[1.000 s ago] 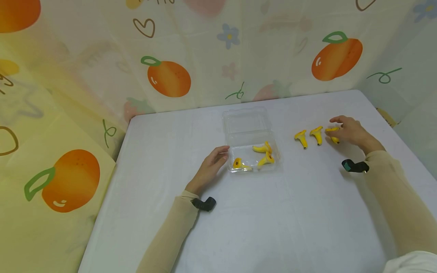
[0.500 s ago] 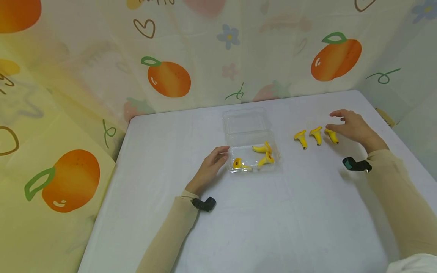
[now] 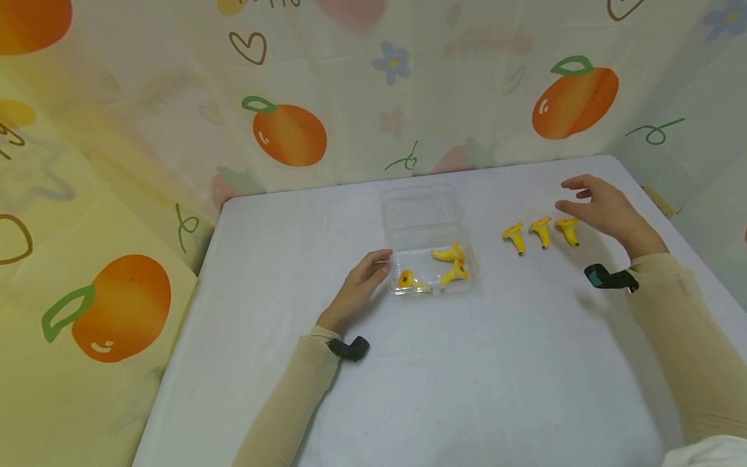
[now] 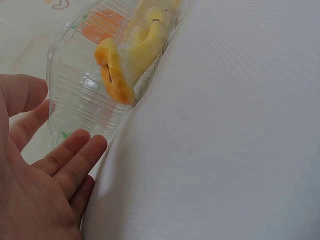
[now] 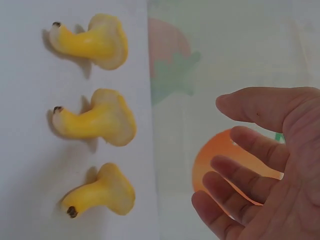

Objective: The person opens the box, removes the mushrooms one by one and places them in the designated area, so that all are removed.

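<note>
Three yellow trumpet-shaped mushrooms, a left one, a middle one and a right one, lie in a row on the white table. Above and behind the right one hovers my right hand, fingers loosely spread, holding nothing. A clear plastic clamshell box lies with its lid up at the back; inside are three more yellow mushrooms. At the box's left side rests my left hand, its relaxed fingertips at the wall and gripping nothing.
The white table reaches back to a curtain printed with fruit. Its right edge runs past my right arm. Each wrist carries a small black camera mount.
My right hand has risen from the right mushroom and drawn away from it, leaving it on the table. The left hand and the box have stayed put.
</note>
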Tool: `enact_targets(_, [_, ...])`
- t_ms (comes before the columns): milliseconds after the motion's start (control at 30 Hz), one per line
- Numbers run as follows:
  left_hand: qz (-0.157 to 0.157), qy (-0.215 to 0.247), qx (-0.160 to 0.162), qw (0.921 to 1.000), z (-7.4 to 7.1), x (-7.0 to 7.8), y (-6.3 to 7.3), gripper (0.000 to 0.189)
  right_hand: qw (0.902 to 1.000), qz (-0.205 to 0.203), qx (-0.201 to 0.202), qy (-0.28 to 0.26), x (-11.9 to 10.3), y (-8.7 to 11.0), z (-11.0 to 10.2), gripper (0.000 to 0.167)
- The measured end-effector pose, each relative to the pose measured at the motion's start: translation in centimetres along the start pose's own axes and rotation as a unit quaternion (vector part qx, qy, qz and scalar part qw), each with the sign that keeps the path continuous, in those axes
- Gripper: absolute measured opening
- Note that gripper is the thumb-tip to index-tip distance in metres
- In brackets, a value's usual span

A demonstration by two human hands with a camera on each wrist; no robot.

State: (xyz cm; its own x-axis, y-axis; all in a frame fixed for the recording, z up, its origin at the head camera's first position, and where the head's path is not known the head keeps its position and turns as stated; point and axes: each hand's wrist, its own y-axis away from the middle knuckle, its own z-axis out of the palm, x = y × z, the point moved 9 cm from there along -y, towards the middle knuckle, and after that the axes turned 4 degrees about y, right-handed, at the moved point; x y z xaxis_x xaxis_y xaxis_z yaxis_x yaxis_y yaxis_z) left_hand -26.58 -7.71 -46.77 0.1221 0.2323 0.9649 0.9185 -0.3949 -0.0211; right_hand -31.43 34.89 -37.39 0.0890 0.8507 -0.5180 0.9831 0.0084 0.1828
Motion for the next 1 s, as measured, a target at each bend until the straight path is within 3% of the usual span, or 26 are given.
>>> enact_targets(1000, [0.001,-0.003,-0.005,1.0,-0.1,-0.2,-0.2,0.042,0.9962,-0.076,0.035,-0.027,-8.5,1.1,-1.3,0.063])
